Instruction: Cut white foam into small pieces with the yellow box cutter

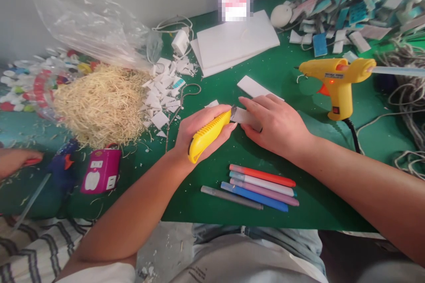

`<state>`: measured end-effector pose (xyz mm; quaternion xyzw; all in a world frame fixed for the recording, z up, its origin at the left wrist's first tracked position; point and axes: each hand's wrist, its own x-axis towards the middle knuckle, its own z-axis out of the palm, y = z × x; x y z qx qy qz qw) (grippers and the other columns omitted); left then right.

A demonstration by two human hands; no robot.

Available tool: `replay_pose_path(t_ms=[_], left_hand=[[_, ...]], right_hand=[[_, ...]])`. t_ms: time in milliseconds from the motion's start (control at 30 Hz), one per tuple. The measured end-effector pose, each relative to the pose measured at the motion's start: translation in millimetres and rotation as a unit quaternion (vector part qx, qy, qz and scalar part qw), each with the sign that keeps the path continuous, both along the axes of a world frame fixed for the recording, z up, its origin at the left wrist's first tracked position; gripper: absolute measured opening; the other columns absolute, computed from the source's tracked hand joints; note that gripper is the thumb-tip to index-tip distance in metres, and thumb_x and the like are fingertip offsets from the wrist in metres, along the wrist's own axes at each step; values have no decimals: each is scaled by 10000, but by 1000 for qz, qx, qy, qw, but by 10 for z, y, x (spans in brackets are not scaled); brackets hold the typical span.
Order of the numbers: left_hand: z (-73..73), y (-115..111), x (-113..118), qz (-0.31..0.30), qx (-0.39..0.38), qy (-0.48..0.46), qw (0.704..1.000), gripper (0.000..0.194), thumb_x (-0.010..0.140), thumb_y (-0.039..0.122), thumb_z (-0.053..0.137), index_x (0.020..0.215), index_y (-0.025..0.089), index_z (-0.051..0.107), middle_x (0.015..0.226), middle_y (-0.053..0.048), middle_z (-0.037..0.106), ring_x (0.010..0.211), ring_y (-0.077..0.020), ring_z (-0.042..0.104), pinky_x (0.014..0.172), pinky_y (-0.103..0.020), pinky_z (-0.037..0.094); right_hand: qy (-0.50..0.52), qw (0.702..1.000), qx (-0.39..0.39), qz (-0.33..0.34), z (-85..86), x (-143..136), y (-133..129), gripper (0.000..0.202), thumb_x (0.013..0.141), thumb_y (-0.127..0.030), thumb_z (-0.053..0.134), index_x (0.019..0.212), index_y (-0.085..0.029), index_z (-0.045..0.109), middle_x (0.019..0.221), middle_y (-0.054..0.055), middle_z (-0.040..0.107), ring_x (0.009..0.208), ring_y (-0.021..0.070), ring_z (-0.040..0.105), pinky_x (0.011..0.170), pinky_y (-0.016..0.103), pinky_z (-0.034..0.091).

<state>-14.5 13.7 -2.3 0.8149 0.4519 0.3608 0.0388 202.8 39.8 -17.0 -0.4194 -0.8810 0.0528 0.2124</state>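
My left hand (199, 135) is closed around a yellow utility knife (210, 135), its blade end meeting a small white board strip (244, 117). The fingers of my right hand (275, 126) grip that strip and hold it low over the green table; part of it is hidden under them. Just beyond my right fingers lies a longer white board strip (257, 87). A little white scrap (211, 104) rests behind my left hand. Closer to my body, several felt-tip pens (262, 176) lie side by side, red, white, purple, blue and grey.
A yellow glue gun (341, 84) stands at right, its orange light lit. White sheets (235, 44) lie at the back. On the left are wood shavings (102, 104), white scraps (162, 97), a magenta power socket (101, 171) and another person's hand (16, 161) near a blue glue gun (63, 163).
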Motion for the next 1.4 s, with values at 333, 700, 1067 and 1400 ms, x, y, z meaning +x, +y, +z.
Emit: replay_pose_path(t_ms=[333,700,1067,1400], left_hand=[[-6,23,37,-49,-14,1,999,190,944,253,668,1116,174,690,1066,-64,800,930,-169,759,897,-256,599],[-99,114,159,-15,-24,-63,998,180,928,190,651,1084,162,736,1006,-55,805,841,-141,738,832,-236,590],[-23,128,176,-34,1,-43,998,134,886,138,628,963,157,735,899,-45,803,782,-143,743,757,-235,597],[2,76,134,4,3,-62,998,155,913,183,623,994,181,756,954,-29,817,817,-148,763,813,-242,616]], right_hand=[[-17,999,-16,-38,33,-34,-17,243,907,-306,623,997,-148,786,1022,153,689,920,291,586,795,428,528],[-2,999,-37,-10,18,-43,24,185,898,-270,635,908,-144,771,977,137,660,905,258,575,763,388,526],[-14,997,-61,-34,32,-104,16,195,907,-262,615,870,-132,757,967,148,641,908,266,558,777,402,525],[-14,997,-73,-25,61,-89,8,190,913,-262,615,922,-136,757,1020,159,655,937,275,559,775,408,529]])
